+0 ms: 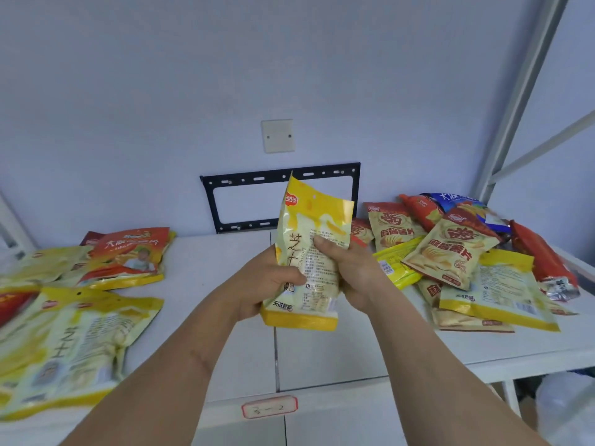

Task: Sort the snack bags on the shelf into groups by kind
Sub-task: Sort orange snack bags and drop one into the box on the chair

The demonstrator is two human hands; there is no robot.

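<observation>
1. Yellow bag, head view: held upright above the shelf, mid-span, between the left hand and right hand; fingers of both curl round its sides, probably to read its kind.
2. Writing: large "芝士" on the bag; small print illegible.
3. Left pile: matching yellow bags, likely its group.
4. Right heap: mixed, unsorted; one beige kind reads "薯片".
5. Shelf-edge tag: handwritten, roughly "5-2".

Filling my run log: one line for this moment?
step: sorting | left hand: grips yellow bag | right hand: grips same bag | unsorted pile: right
</observation>
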